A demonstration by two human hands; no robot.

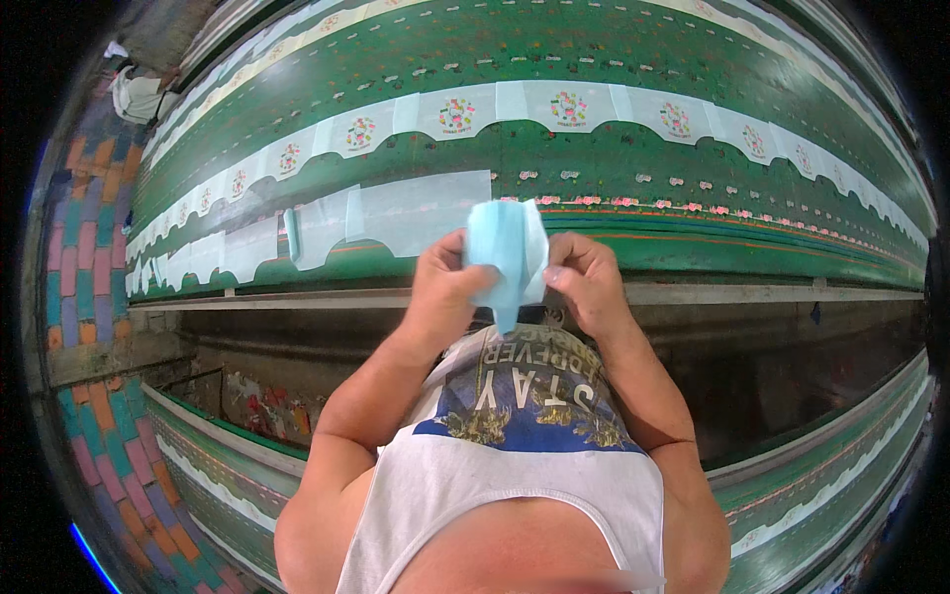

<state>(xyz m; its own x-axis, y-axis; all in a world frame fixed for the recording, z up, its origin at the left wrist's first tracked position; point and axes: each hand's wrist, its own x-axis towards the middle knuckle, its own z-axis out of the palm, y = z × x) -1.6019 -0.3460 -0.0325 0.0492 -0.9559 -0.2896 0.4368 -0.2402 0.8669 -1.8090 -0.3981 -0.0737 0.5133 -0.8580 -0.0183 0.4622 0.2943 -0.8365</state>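
Note:
In front of my belly, a small folded bundle of light blue cloth (500, 247) is raised near the table's close edge. My left hand (447, 282) is closed round its left side, with the thumb lying across the front. At the right side, my right hand (588, 282) pinches the paler, whitish edge of the same bundle between thumb and fingers. A narrow tail of the cloth hangs below the hands. Just beyond them, a row of plain pale blue cloth panels (426, 203) lies flat on the green table (693, 243), ending behind the bundle.
A row of pale panels with round colourful prints (569, 107) runs across the table farther away. One rolled blue piece (291, 235) lies at the left. Behind me stands another green table (228, 485). Coloured paving (84, 247) runs along the left, with white cloth (139, 97) at the far left.

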